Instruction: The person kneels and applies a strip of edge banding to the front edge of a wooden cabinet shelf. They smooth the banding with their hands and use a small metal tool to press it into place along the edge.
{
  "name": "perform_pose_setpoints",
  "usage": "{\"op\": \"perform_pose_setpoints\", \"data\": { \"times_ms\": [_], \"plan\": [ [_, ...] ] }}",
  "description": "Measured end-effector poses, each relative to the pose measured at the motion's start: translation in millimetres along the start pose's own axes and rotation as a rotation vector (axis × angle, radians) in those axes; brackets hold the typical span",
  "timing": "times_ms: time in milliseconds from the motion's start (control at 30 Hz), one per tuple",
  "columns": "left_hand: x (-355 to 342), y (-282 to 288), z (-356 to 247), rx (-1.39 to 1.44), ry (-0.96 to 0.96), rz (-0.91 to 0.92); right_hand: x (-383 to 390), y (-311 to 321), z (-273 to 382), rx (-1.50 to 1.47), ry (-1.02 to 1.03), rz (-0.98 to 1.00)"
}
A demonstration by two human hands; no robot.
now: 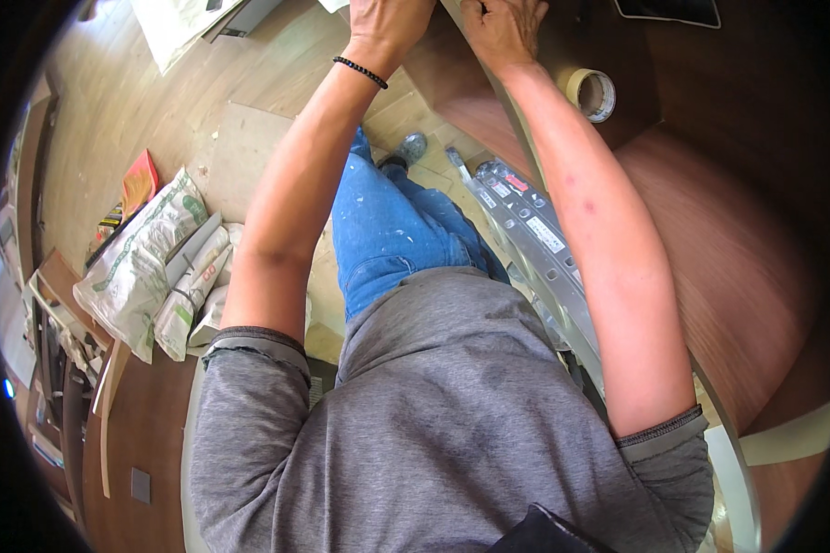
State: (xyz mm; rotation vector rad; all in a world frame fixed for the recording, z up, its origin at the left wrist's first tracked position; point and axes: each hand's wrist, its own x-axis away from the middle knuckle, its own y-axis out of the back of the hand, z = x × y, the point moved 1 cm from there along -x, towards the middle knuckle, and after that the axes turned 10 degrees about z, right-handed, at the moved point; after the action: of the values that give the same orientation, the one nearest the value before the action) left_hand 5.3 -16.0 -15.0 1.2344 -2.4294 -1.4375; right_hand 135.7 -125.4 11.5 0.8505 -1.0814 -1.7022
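Brown wooden cabinet: person's right, roll of tape inside | right hand: at cabinet's pale edge, fingers curled, grip cannot be told | left hand: nearby, fingers cropped, state cannot be told | white sacks: floor, left, contents hidden

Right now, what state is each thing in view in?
Left hand: partly out of frame, grip unclear
Right hand: at the brown furniture's edge, grip unclear
Tape roll: wound, hollow core showing
Large white sack: lying down, creased
Blue jeans: worn, pale-spotted
Black bracelet: on the left wrist
Grey shirt: worn, wrinkled
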Motion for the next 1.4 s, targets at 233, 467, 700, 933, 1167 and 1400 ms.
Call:
{"op": "perform_pose_setpoints", "data": {
  "times_ms": [233,467,700,933,1167,1400],
  "plan": [
    [5,29,-25,0.035,0.088,-0.086,0,-4,-5,0.035,-0.003,0.007],
    [37,25,-16,0.063,0.219,-0.065,-1,-1,0,0.067,-0.005,0.026],
    [39,15,-22,0.148,0.078,-0.146,-3,-3,-3,0.086,0.007,0.048],
    [45,-3,-14,0.120,0.071,-0.109,-10,5,2,0.078,0.035,0.119],
    [43,5,-13,0.088,0.094,-0.003,-12,3,2,0.180,0.052,0.113],
    [44,3,-9,0.099,0.116,-0.010,-24,10,14,0.265,0.138,0.158]
  ]
}}
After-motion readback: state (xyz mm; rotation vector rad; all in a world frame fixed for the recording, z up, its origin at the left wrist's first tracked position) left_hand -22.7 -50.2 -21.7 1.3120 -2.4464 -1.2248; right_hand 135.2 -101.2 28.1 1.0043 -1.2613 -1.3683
